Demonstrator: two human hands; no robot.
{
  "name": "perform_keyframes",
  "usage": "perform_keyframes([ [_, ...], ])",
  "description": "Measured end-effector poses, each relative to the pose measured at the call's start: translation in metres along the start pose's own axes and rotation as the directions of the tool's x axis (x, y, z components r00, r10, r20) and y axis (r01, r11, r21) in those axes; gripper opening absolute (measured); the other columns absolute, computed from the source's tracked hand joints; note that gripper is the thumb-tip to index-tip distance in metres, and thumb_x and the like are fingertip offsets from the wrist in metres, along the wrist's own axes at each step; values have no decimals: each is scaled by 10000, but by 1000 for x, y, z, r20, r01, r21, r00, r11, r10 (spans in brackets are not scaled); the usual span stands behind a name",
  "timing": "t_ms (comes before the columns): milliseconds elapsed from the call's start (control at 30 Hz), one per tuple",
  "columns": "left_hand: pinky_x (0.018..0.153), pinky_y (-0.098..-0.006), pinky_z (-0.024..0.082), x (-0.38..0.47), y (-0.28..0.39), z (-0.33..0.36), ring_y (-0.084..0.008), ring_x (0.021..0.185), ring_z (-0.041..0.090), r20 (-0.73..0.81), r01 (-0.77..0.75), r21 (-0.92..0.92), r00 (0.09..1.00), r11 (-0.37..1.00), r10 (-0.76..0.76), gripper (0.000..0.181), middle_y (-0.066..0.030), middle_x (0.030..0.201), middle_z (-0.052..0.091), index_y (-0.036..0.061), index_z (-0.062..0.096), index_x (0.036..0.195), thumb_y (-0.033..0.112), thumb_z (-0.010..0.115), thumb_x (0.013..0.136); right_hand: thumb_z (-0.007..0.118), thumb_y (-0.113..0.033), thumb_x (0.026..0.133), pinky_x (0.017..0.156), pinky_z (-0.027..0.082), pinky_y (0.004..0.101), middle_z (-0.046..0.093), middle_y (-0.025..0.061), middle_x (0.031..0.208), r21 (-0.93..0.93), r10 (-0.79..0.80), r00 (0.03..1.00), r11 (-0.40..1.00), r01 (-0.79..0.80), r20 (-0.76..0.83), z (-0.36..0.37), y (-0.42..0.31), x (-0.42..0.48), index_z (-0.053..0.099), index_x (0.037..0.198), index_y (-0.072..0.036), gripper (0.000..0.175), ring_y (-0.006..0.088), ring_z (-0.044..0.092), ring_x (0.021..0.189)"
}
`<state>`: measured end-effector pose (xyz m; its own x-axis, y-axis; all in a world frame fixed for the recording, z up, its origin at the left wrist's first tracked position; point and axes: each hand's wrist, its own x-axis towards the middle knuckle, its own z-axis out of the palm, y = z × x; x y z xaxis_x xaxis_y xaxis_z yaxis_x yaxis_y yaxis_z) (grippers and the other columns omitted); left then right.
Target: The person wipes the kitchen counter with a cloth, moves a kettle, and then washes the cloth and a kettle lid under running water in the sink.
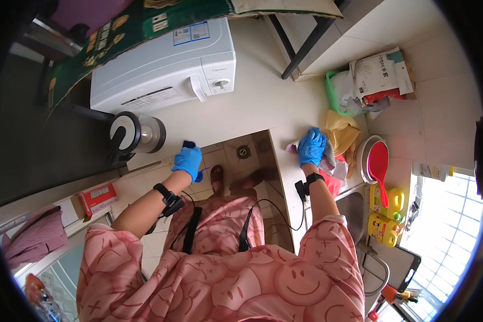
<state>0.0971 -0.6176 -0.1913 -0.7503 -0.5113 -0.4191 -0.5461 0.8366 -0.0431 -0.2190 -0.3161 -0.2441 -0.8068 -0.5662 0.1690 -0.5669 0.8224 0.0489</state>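
My left hand, in a blue glove, is closed around a dark blue object at the counter's front edge. Parts of it poke out above and below my fist, with a thin blue cord at the lower end; its kind is unclear. On the countertop to the right, my right hand, also gloved, presses down on a bunched grey and pink cloth, gripping it. Its fingertips are partly hidden. Beside that hand lie a crumpled yellow cloth and red plastic sheeting.
A white Midea microwave and a glass electric kettle stand left on the counter. At right are a green basket of packages, a red ladle over a white colander, yellow bottles and a sink.
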Motion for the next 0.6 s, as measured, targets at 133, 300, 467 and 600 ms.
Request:
perform_keyframes([
  [133,732,-445,567,-35,-44,-32,-365,890,676,202,-51,12,978,999,48,146,-195,905,683,53,654,928,148,650,817,547,-179,828,1170,179,487,512,109,1298,-172,39,992,985,-18,119,-16,-20,1,504,1273,-89,455,264,429,1293],
  [300,820,-474,519,-19,-41,-63,-397,930,601,-273,-71,-339,962,938,-26,250,-154,1015,657,69,596,1094,64,576,845,598,-151,766,1142,222,495,512,110,1299,265,146,986,957,-122,-74,-47,-72,-6,517,1193,-107,437,276,445,1275],
  [467,869,-505,454,52,-14,-1,-381,1129,475,-425,79,-483,849,872,-312,554,-121,1400,438,111,443,1375,123,609,847,598,-78,783,1057,348,449,525,150,1289,562,165,982,823,-88,-88,-79,-119,-26,528,1186,-99,409,347,472,1221],
  [600,862,-464,416,89,67,-14,-339,1133,445,-515,30,-427,814,904,-270,728,-112,1396,378,55,344,1411,232,704,804,566,-20,797,1033,395,447,521,201,1277,702,246,963,705,-99,-112,-92,-102,-62,542,1171,-55,376,381,505,1184],
])
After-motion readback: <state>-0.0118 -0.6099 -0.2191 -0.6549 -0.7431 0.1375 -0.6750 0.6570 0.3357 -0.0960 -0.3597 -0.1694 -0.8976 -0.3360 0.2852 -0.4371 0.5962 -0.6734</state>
